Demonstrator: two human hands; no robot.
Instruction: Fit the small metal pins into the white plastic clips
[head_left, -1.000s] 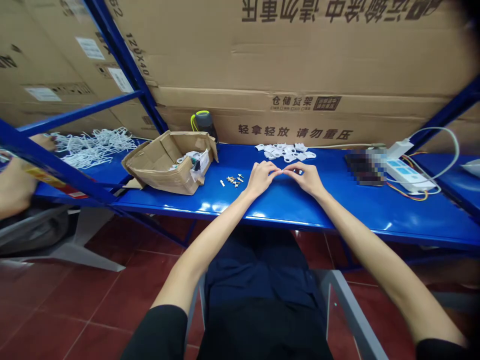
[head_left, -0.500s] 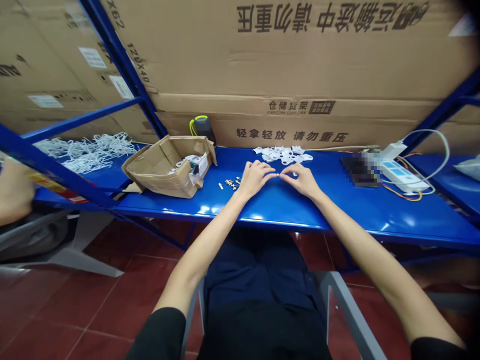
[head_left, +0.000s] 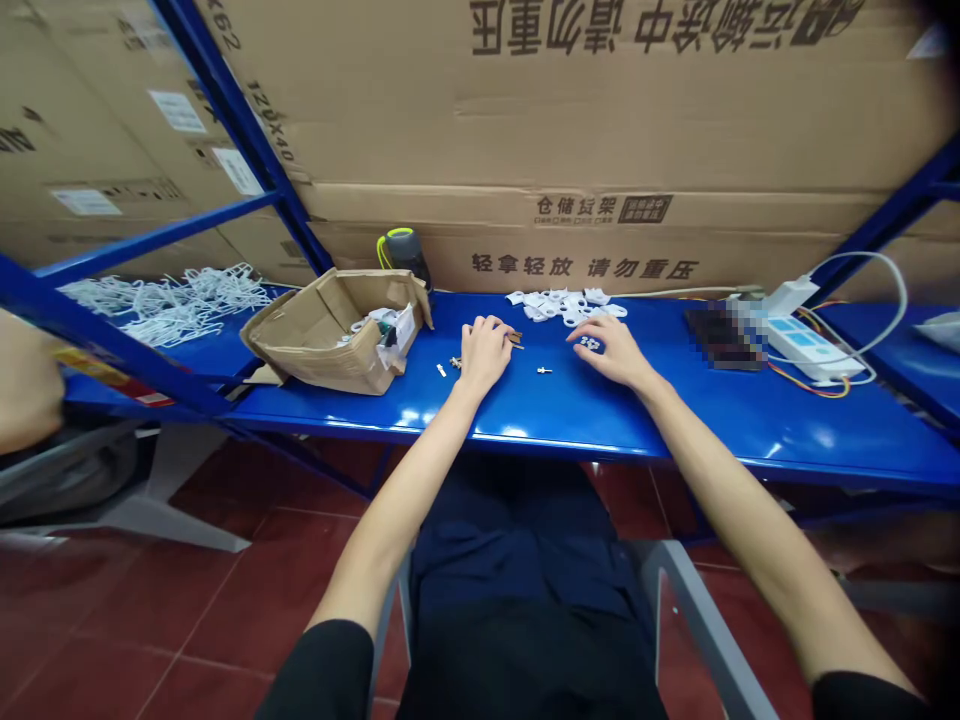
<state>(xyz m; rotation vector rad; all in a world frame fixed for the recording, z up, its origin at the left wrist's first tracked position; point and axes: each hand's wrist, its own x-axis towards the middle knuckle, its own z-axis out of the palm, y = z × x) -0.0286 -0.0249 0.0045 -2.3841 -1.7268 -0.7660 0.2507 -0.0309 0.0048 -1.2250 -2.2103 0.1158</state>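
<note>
Curled down onto a small heap of metal parts, my left hand (head_left: 486, 352) is closed, with brass-coloured pins (head_left: 517, 340) showing at its fingertips. Its palm hides most of the heap; a few brass parts (head_left: 456, 362) show at its left. My right hand (head_left: 613, 352) is open, fingers apart, just over several tiny white pieces (head_left: 590, 344). Between the hands, apart from both, a small pin with a white part (head_left: 544, 371) lies on the blue tabletop (head_left: 555, 410). Another small pale metal piece (head_left: 441, 370) lies left of the heap.
Flat white plastic parts (head_left: 566, 304) lie behind my hands. An open cardboard box (head_left: 315, 350) and a dark bottle (head_left: 407, 252) stand left. A white power strip (head_left: 810, 350) with cables lies right. White wire-like pieces (head_left: 187, 300) and another person's arm (head_left: 26, 380) are far left.
My hands have moved apart from their shared pinch. The small pin now lies on the table between them. My left hand went left onto the metal parts; my right hand opened and moved slightly right.
</note>
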